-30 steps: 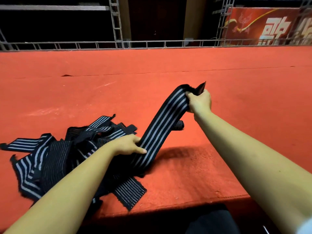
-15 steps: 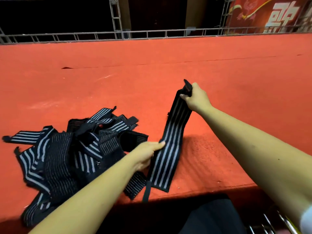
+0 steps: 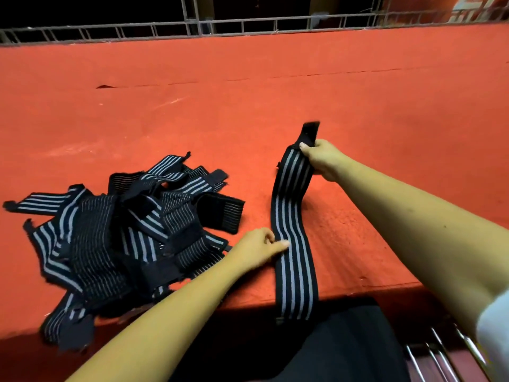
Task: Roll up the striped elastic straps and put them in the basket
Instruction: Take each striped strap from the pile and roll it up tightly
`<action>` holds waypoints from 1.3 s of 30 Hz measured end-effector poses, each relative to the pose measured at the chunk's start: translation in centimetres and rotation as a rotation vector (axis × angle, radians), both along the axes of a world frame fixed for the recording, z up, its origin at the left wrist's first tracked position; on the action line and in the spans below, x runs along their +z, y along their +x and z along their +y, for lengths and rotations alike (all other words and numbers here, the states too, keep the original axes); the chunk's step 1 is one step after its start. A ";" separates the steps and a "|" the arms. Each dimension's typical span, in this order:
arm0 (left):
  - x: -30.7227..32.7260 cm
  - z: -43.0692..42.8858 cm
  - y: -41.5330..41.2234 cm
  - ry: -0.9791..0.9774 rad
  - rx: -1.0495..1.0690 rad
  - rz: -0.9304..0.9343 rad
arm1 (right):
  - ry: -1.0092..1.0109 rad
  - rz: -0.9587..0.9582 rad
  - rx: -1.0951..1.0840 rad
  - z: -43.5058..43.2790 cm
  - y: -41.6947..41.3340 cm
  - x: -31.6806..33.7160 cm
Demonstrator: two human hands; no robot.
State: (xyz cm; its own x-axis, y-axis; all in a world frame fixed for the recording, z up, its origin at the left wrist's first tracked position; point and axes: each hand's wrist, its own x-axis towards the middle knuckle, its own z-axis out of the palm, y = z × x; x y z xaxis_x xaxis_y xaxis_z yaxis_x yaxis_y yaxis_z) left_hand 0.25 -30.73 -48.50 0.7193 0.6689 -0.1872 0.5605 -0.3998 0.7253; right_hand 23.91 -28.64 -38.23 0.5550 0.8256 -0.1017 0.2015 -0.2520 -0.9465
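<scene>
Red carpet-covered tabletop (image 3: 248, 106) fills most of the view, with a metal railing (image 3: 248, 23) along its far edge. A pile of striped elastic straps (image 3: 124, 238), black with grey-white stripes, lies tangled on the left part of the tabletop, and some of its ends reach the near edge. One striped strap (image 3: 292, 244) is pulled out of the pile and lies just right of it, apart from it, running from far to near. Its near end hangs over the front edge of the tabletop and its far end is lifted off the surface.

The right hand (image 3: 322, 158) holds that raised far end, fingers (image 3: 305, 146) curled and pinching the strap, with a plain black tab (image 3: 311, 130) sticking up above them. The left hand (image 3: 259, 248) sits at the strap's left edge about midway along. Its index finger (image 3: 281, 244) is stretched out and lies on the strap, the other fingers are bent in, and nothing is gripped. A white sleeve (image 3: 495, 326) shows at the right edge.
</scene>
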 end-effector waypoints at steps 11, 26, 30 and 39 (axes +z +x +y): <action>-2.2 3.2 2.3 -0.042 0.260 -0.267 | 0.140 0.307 0.060 4.0 -1.7 -3.6; -3.2 5.0 1.0 0.427 0.111 -0.098 | -0.310 -0.587 0.079 15.9 0.5 -7.2; -3.4 5.2 1.2 0.424 0.134 -0.075 | -0.342 -0.654 0.057 15.7 0.8 -8.1; -3.5 5.1 1.2 0.425 0.170 -0.065 | 0.003 -1.060 -0.021 10.5 -0.5 -9.9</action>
